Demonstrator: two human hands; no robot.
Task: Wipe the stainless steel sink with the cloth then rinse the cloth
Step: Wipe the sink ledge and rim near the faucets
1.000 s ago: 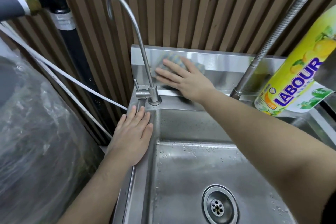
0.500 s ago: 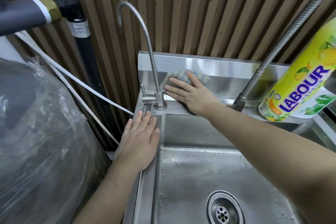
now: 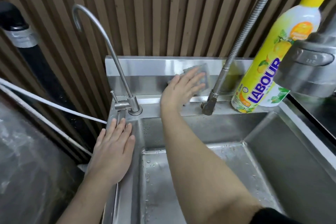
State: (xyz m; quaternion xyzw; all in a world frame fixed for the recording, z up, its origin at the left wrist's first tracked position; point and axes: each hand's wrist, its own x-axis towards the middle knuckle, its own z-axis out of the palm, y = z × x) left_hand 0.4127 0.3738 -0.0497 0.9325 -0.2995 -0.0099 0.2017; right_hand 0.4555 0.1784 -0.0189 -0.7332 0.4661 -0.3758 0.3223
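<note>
the sink (image 3: pixel 272 151) is wet. my left hand (image 3: pixel 112 152) lies flat on its left rim, holding nothing. my right hand (image 3: pixel 183 87), fingers spread, presses the cloth (image 3: pixel 204 72) to the backsplash (image 3: pixel 145 67); i'd use firm, overlapping strokes along the seam.

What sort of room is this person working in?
Probably a kitchen or wash-up corner. A steel sink stands against a slatted wall, with a curved tap, a hose tap and a yellow soap bottle on its back ledge. The right hand presses a cloth to its back panel.
</note>
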